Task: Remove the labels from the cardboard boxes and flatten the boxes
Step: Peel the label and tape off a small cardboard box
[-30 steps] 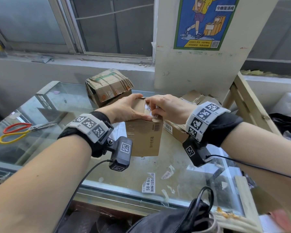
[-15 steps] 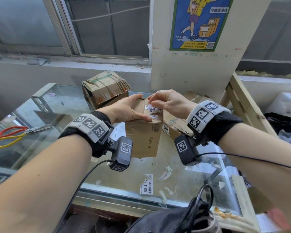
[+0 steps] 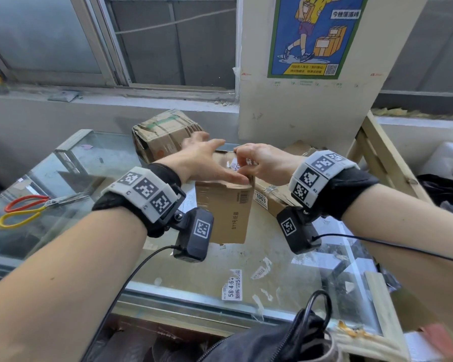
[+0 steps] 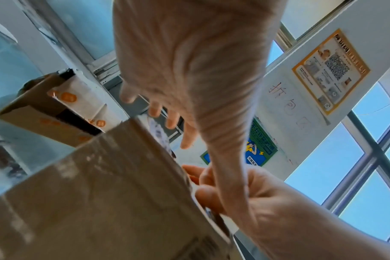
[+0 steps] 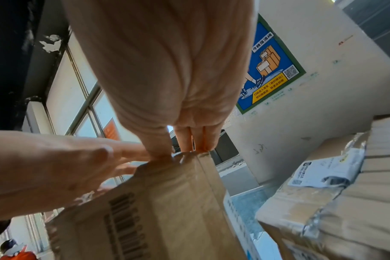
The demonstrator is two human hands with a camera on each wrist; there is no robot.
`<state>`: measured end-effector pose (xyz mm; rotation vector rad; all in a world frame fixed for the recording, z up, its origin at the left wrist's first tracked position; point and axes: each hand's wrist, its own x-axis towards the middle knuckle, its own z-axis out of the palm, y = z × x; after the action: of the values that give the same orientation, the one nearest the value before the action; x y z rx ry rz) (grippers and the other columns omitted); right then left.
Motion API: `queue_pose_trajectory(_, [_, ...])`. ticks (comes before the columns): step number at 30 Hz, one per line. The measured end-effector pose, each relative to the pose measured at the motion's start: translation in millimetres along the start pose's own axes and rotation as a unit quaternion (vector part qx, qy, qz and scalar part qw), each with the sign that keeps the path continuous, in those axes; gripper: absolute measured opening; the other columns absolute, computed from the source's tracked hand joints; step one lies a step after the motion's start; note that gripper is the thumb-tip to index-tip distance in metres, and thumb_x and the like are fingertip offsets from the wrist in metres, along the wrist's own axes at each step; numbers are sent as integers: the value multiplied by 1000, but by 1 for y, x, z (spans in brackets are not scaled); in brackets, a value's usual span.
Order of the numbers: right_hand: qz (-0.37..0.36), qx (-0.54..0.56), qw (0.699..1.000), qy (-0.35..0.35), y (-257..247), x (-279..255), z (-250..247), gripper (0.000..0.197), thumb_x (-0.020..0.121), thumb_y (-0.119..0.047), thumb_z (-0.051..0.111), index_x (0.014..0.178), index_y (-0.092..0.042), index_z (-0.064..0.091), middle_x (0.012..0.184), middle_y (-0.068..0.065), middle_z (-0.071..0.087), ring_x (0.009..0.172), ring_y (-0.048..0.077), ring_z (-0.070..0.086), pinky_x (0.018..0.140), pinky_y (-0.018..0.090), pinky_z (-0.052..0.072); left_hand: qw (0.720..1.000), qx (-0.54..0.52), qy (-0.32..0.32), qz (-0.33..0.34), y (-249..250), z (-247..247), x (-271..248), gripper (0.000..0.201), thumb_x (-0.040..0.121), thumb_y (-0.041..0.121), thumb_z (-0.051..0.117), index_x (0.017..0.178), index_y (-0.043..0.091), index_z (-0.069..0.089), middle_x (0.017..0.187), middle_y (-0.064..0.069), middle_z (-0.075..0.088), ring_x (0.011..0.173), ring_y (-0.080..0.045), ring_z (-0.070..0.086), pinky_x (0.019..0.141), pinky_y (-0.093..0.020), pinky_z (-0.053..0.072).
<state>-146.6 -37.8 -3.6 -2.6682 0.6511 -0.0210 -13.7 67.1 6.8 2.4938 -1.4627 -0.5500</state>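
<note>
A small upright cardboard box [image 3: 224, 212] stands on the glass table [image 3: 71, 173], with a white label [image 3: 236, 167] partly torn on its top. My left hand [image 3: 207, 163] hovers over the box top with fingers spread and straight, its thumb lying along the front top edge. My right hand [image 3: 249, 163] pinches the label at the top right edge of the box. In the left wrist view the spread fingers [image 4: 167, 119] stand above the box [image 4: 100, 193]. In the right wrist view thumb and fingers [image 5: 185, 140] pinch at the box's top edge [image 5: 167, 202].
A crumpled box [image 3: 165, 137] sits behind, and a taped box marked 1003 [image 3: 270, 202] lies to the right. Scissors [image 3: 26, 209] lie at the left. Torn label scraps [image 3: 232, 284] stick to the glass in front. A wooden frame [image 3: 385, 158] borders the right.
My left hand has let go of the box top and spread its fingers wide. My right hand has dropped back onto the label at the top edge.
</note>
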Motion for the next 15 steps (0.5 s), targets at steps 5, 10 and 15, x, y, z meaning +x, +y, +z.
queue_pose_trajectory(5, [-3, 44, 997, 58, -3, -4, 6, 18, 93, -18, 56, 79, -20, 44, 75, -8, 45, 74, 14, 42, 58, 17, 30, 994, 88, -17, 64, -1, 33, 6, 134, 55, 74, 73, 154, 29, -6, 162, 7, -10, 146, -19, -21, 121, -49, 0])
queue_pose_trajectory(10, [23, 70, 993, 87, -4, -2, 11, 12, 94, -21, 54, 87, -14, 47, 77, -6, 48, 82, 18, 44, 60, 26, 27, 994, 92, -11, 50, -2, 38, 6, 138, 57, 74, 73, 153, 21, -11, 161, 9, -13, 146, -17, -23, 120, -52, 4])
queue_pose_trajectory(15, [36, 133, 985, 102, 3, 2, 15, 25, 94, -17, 54, 73, -21, 43, 129, 4, 59, 112, 21, 54, 95, 31, 41, 996, 75, -13, 40, 2, 39, 4, 137, 58, 70, 74, 153, 21, -11, 161, 7, -11, 145, -19, -24, 119, -54, 8])
